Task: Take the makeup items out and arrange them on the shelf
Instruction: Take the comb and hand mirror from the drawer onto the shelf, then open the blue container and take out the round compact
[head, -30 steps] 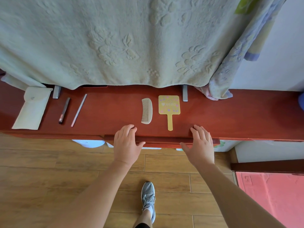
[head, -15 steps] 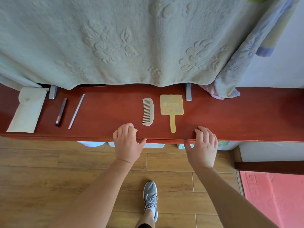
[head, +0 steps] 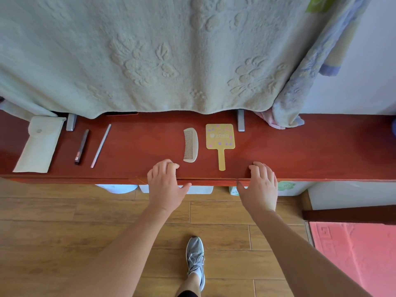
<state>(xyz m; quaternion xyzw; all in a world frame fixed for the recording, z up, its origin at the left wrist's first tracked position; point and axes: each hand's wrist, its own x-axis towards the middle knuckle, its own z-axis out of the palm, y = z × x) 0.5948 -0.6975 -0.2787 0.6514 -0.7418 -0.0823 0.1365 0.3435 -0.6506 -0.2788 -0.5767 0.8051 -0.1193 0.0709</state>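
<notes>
On the red wooden shelf (head: pixel 310 146) lie a pale fabric pouch (head: pixel 37 144) at the far left, then a dark makeup pencil (head: pixel 81 146) and a thin silver stick (head: pixel 100 146). Near the middle lie a beige comb (head: pixel 190 145) and a yellow hand mirror (head: pixel 220 139), side by side. My left hand (head: pixel 166 185) and my right hand (head: pixel 260 187) rest on the shelf's front edge. Their bent fingertips touch the top and their thumbs lie against the drawer front (head: pixel 214 181), which sits flush. Neither hand holds an item.
A large pale green towel (head: pixel 150 56) hangs over the back of the shelf, with a floral cloth (head: pixel 304 82) at its right. Two metal brackets (head: pixel 240 121) stand at the back. Below are wooden floor, my grey shoe (head: pixel 195 257) and a pink mat (head: pixel 353 254).
The drawer front that stuck out under the shelf has slid in flush under both hands. My fingers have curled more onto the shelf top.
</notes>
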